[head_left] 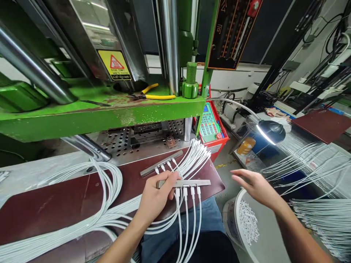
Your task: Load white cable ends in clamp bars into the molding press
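My left hand [157, 195] grips one end of a metal bar [196, 183], thumb on top. Several white cables [193, 215] hang from the bar by their connectors and droop toward my lap. Just behind it, a second metal bar [153, 168] lies on the dark red board [68, 193] with white connectors plugged along its edge. My right hand [253, 186] is off to the right in the air, fingers stretched out and holding nothing, above the rim of a white bucket [240, 204].
A green press [123, 115] stands in front, with yellow-handled pliers [160, 96] on its ledge. White cable bundles [109, 182] cover part of the board. Small white pieces [248, 221] lie in the bucket. To the right are a control panel [210, 122], a lit lamp [270, 132] and more cables [323, 215].
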Motion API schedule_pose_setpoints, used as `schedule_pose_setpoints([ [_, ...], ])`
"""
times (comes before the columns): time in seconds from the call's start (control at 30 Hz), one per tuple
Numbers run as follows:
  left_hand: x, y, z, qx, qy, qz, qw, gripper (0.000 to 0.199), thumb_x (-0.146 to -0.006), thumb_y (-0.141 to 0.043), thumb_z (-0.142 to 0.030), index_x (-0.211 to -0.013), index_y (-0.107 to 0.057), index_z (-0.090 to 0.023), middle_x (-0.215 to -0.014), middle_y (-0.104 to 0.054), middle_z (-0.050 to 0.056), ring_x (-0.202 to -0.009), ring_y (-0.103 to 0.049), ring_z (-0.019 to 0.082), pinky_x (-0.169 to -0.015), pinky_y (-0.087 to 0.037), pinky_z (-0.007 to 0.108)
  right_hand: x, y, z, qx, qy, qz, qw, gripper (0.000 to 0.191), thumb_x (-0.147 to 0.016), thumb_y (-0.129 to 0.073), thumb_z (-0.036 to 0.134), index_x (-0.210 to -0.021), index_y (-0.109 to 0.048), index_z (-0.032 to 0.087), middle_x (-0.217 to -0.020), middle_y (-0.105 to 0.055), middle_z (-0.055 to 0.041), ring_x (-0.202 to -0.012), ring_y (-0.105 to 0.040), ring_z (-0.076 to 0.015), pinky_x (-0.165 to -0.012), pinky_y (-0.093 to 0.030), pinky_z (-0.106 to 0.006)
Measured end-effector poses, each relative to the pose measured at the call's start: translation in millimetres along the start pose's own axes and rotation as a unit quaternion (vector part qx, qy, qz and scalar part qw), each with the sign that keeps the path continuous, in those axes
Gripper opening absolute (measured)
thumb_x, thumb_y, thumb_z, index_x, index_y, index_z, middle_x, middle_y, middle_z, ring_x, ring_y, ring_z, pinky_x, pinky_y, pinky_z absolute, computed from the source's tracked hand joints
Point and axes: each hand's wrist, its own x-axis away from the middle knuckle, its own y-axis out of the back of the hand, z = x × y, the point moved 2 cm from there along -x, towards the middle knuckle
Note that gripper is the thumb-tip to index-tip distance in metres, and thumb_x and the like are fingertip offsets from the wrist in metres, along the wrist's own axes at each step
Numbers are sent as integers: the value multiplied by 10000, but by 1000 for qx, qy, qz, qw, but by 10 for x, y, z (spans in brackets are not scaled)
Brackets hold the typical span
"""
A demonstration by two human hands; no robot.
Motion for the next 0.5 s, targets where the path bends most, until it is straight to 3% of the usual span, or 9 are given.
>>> schedule_pose_setpoints([
  [0.1,-40,-50,-56,-6,-2,5,1000,366,-831,-521,-486,-713,-630,-157,-394,-420,-58,-359,-332,63,-365,-225,200,-323,-149,800,-53,179,7,982,373,-930,-424,428,-1203,-542,204,-1123,-622,-79,-1021,-570,-194,-895,-420,-314],
  [0.17,-65,-34,-71,3,1,-14,1000,373,-820,-531,-501,-728,-630,-153,-387,-418,-63,-350,-340,64,-366,-249,199,-512,-313,1162,-84,266,45,959,393,-931,-430,428,-1209,-525,166,-1069,-637,-84,-962,-586,-183,-833,-430,-278],
  [0.3,15,7,20,137,47,-78,986,419,-788,-537,-559,-893,-592,-157,-540,-558,-32,-438,-502,98,-463,-413,218,-847,-511,1452,-85,292,46,951,352,-934,-418,440,-879,-619,157,-730,-621,-13,-661,-548,-119,-615,-370,-218],
  [0.33,73,-32,65,191,84,-56,976,444,-778,-538,-574,-932,-568,-158,-635,-609,-4,-509,-568,123,-517,-460,243,-919,-515,1482,-78,289,37,953,371,-934,-414,443,-805,-611,156,-673,-589,2,-616,-514,-105,-582,-340,-214],
  [0.4,218,-187,142,282,175,47,942,491,-769,-530,-593,-994,-522,-156,-788,-659,55,-614,-642,175,-576,-502,294,-1035,-491,1539,-76,291,30,953,408,-933,-403,459,-739,-592,154,-628,-543,19,-580,-461,-89,-548,-297,-211],
  [0.5,409,-443,180,310,227,196,902,527,-795,-467,-593,-1040,-503,-128,-677,-669,73,-395,-557,138,-386,-402,232,-1153,-456,1635,-90,304,45,947,442,-921,-397,502,-744,-603,153,-622,-529,25,-581,-438,-86,-544,-284,-211],
])
